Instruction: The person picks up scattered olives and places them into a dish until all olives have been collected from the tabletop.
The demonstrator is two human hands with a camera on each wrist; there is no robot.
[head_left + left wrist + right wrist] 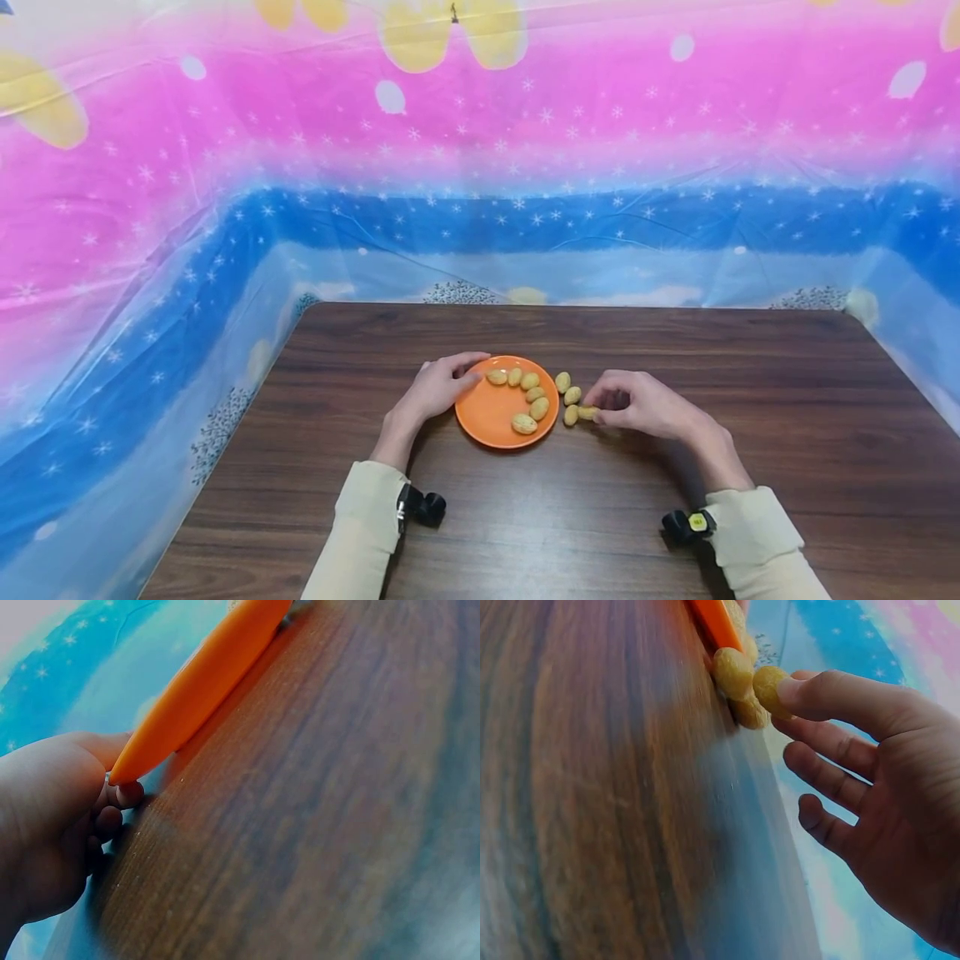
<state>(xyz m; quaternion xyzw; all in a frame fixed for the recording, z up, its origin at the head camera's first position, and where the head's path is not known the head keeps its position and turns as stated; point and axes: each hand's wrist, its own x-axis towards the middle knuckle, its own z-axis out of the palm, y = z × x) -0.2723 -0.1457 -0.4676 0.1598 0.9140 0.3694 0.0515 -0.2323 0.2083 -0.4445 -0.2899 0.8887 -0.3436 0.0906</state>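
Note:
A round orange plate (491, 412) lies on the table with several yellowish oval pieces (539, 408) along its far and right side; they look rough-skinned, like nuts in their shells. My left hand (437, 387) holds the plate's left rim. In the left wrist view the thumb lies against the rim (202, 682), with the other fingers curled lower down. Right of the plate, my right hand (643, 403) pinches one nut-like oval piece (771, 690) between thumb and forefinger, its other fingers loosely bent. Beside it on the table sit more such pieces (572, 395), close to the plate.
The dark wood-grain table (480, 517) runs to a straight far edge. A pink and blue patterned cloth (480, 217) hangs behind it and along its sides. Each wrist carries a small black camera, the left camera (429, 507) and the right camera (681, 527).

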